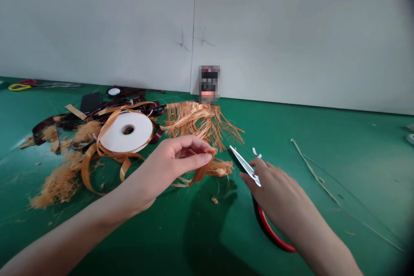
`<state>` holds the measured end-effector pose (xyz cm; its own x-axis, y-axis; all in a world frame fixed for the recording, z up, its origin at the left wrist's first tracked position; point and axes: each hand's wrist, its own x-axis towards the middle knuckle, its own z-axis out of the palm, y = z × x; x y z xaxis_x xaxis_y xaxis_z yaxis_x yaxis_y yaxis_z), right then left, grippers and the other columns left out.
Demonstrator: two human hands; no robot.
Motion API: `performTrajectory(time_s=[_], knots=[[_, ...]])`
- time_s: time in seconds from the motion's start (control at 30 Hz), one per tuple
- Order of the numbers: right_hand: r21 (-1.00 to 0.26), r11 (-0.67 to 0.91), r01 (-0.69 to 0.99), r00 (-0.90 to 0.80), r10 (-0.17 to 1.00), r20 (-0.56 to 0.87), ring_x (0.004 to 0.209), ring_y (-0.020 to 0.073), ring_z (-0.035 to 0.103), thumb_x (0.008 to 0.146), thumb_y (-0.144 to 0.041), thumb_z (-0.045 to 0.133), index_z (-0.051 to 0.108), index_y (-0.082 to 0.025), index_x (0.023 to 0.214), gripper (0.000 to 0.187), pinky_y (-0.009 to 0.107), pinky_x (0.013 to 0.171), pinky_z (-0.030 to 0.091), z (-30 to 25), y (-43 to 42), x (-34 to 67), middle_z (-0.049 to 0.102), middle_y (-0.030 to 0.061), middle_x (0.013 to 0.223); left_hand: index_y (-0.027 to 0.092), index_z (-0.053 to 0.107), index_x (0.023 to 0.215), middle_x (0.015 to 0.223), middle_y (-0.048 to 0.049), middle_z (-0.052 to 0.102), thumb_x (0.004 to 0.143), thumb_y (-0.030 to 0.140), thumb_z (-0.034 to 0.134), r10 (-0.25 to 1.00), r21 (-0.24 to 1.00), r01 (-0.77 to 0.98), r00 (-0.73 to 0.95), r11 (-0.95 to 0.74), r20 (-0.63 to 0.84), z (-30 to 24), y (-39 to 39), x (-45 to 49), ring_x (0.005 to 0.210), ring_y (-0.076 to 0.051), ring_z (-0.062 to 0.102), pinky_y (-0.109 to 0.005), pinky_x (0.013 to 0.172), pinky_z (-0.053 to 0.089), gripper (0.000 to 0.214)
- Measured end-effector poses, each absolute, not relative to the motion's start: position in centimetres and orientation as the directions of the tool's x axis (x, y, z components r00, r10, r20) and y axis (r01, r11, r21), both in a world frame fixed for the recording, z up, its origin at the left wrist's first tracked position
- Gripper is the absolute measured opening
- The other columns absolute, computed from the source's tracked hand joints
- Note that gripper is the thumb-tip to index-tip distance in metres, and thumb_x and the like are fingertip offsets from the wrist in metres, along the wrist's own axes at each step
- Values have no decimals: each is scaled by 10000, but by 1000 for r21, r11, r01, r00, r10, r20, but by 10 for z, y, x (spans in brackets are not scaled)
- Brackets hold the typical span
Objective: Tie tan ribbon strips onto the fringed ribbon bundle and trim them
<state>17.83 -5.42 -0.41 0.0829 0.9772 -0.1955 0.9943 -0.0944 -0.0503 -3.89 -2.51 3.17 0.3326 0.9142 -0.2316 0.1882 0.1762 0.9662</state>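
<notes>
My left hand (181, 159) is closed, thumb against fingers, on a strip of orange-brown ribbon (200, 172) that hangs below the fingertips. A bundle of frayed ribbon (221, 167) lies just behind it. Farther back, more ribbon cut into a long fringe (194, 118) is spread on the green table. At the right, my right hand (274, 185) has its thumb and fingers around the middle of a pair of scissors (244, 164). Their closed silver blades point away to the left, and part of the red handles shows under the palm.
A white ribbon spool (111, 136) lies at left amid loops of ribbon and fluffy orange shreds (61, 181). Dark brown ribbon (42, 129) and a black box-like object (91, 102) are behind. Yellow-handled scissors (20, 87) lie far left. A white wall (274, 30) bounds the table.
</notes>
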Motion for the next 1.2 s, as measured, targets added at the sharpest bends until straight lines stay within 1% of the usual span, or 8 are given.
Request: performTrajectory(time_s=[0.2,0.43,0.57,0.77,0.9,1.03,1.1,1.2], knots=[[-13,-195,981,191,969,-154,721,363,686,900,-322,465,548,-173,813,190,423,635,484,-58,-88,226,654,181,794,286,729,926,891,11,691,867,377,639,904,973,169,372,158,-212,33,-28,-40,917,-185,611,-298,846,436,141],[-158,-252,955,224,958,-177,810,304,702,780,-261,531,591,-192,882,136,390,722,517,-79,-95,259,706,170,933,257,715,900,1023,-8,704,900,391,594,915,969,182,339,165,-219,37,-30,-40,1061,-211,599,-316,919,415,181],[-217,-333,917,275,926,-259,734,270,711,674,-373,605,580,-199,952,329,342,640,534,-81,-93,267,727,119,881,245,706,919,995,-9,707,877,365,635,905,975,152,372,160,-206,36,-28,-40,1012,-197,624,-295,882,453,146],[-243,-387,889,328,911,-251,826,294,705,776,-473,437,536,-186,987,370,368,708,515,-84,-106,263,703,152,948,222,671,978,977,-7,674,837,286,687,908,981,113,374,155,-187,35,-26,-40,964,-161,623,-264,860,477,156],[-360,-355,863,329,935,-132,637,262,642,847,-522,362,463,-237,909,309,362,596,473,-80,-116,263,635,69,724,218,604,1103,1011,-19,642,796,301,726,920,975,122,326,185,-216,37,-26,-42,942,-171,616,-285,819,483,341],[-457,-314,832,337,941,-33,484,189,516,830,-559,457,344,-276,768,312,306,490,408,-69,-124,261,479,-31,588,207,553,1193,950,-9,650,780,311,738,922,972,156,320,174,-216,36,-24,-44,852,-164,617,-304,799,475,464],[-435,-282,855,314,950,1,459,171,493,826,-564,461,338,-270,800,320,303,480,416,-63,-126,260,476,-33,626,201,546,1199,897,1,668,777,291,739,923,977,160,337,141,-189,35,-23,-44,832,-163,629,-304,807,480,472],[-313,-151,938,178,982,59,509,186,573,833,-547,461,373,-239,988,356,331,497,470,-56,-128,261,586,77,924,210,546,1194,876,11,698,795,265,723,928,982,177,350,69,-129,33,-22,-44,851,-160,659,-285,818,494,440]])
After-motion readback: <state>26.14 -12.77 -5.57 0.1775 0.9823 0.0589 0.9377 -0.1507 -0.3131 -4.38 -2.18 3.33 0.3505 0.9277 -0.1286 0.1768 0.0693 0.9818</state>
